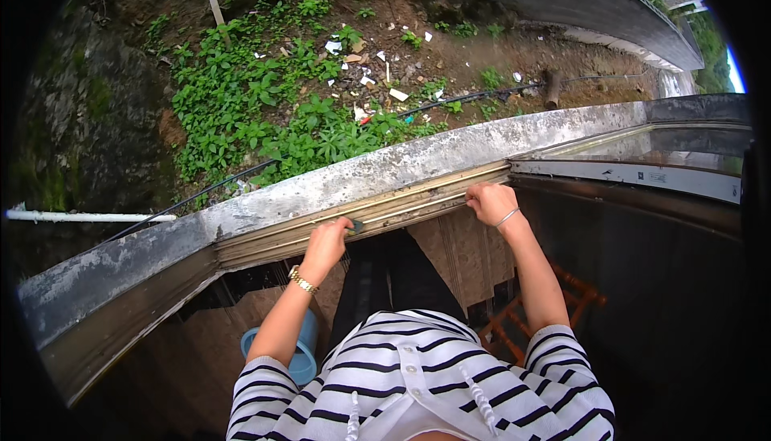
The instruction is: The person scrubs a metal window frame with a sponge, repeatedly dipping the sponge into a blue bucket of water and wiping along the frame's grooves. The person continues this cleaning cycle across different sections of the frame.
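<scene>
Before me runs a metal sliding-window track [415, 205] with parallel rails and dark dirt in its grooves. My left hand [327, 247], with a gold-coloured watch [303, 279] at the wrist, pinches a small dark green scouring pad or sponge [355, 227] against the track. Farther right, my right hand [493, 205] rests its curled fingers at the track's inner edge, near the sliding window frame [626, 177]. Whether those fingers hold anything is hidden. A thin bangle [507, 217] circles the right wrist.
A weathered concrete ledge [385, 170] borders the track outside. Beyond it lie a slope with green plants [259, 91], scattered litter and a black hose [241, 173]. Indoors, a blue bucket [308, 335] stands below my left arm and a wooden stool or chair [512, 326] below my right.
</scene>
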A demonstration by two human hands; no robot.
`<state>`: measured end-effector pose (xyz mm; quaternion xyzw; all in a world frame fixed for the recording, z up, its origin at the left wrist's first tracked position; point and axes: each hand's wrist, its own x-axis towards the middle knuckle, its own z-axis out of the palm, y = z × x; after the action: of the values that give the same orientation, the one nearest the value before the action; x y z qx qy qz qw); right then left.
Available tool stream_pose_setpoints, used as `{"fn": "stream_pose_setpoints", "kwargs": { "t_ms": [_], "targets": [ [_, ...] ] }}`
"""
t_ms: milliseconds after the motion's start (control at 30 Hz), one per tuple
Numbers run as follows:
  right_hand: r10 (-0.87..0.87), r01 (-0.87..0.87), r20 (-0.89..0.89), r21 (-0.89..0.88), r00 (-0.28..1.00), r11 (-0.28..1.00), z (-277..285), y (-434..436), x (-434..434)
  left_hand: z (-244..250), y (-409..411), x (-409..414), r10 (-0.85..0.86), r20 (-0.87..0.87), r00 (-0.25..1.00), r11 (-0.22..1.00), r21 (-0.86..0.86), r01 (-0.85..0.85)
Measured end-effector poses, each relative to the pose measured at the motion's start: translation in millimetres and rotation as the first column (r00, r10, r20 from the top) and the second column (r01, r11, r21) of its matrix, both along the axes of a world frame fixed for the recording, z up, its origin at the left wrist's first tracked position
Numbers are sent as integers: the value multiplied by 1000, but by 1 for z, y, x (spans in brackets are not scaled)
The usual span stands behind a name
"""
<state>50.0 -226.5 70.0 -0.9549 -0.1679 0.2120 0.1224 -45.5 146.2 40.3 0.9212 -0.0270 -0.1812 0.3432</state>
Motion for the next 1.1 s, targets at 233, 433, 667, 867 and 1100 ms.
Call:
{"fn": "stream_pose_setpoints", "kwargs": {
  "t_ms": [233,433,667,867,1100],
  "targets": [
    [71,-82,-87,-125,994,989,-17,-11,11,-16,-46,6,-91,58,994,993,84,86],
    [183,-193,-152,-47,971,980,-22,29,13,-24,-107,25,-74,131,989,996,-40,80],
    [124,-105,-240,94,963,990,-29,52,5,-32,-143,40,117,50,992,958,-270,-100],
    [-149,190,-142,344,978,920,8,55,38,-36,-108,79,335,-680,653,86,-668,-740],
    [124,-129,-135,-29,983,991,20,17,45,3,-33,79,265,-39,964,902,-343,-262]
  ]
}}
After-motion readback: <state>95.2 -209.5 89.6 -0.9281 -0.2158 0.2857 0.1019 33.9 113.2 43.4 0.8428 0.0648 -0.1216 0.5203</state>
